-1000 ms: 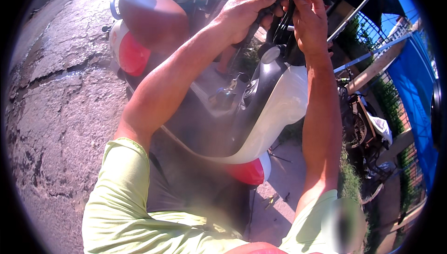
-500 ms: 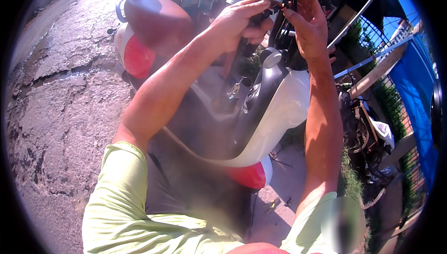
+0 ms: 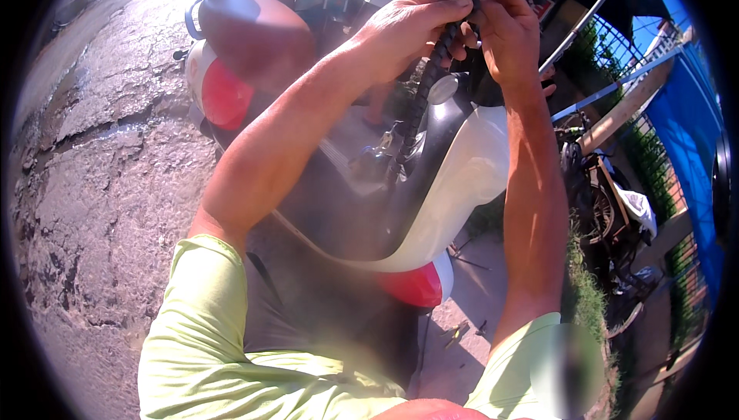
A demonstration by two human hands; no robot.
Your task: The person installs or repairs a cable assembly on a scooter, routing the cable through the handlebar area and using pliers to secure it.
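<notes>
My left hand (image 3: 412, 31) and my right hand (image 3: 500, 23) are raised together over the front of a red, white and black scooter (image 3: 431, 189). Both pinch the upper end of a black ribbed cable (image 3: 427, 89) that runs down from my fingers toward the scooter's front panel. My left fingers close on it from the left, my right fingers wrap it from the right near the top. The scooter's brown seat (image 3: 254, 35) lies to the left, behind my left forearm. The cable's top end is hidden by my fingers.
Cracked pavement (image 3: 100, 166) spreads to the left. A bicycle (image 3: 608, 212) leans by grass (image 3: 585, 297) on the right, beside a blue tarp (image 3: 697, 135) and a metal fence. More parked vehicles stand at the top. Small tools lie on the ground (image 3: 462, 331) below the scooter.
Both hands stay on the cable near the handlebar; they have shifted slightly up and right in view, and the view has tilted a little.
</notes>
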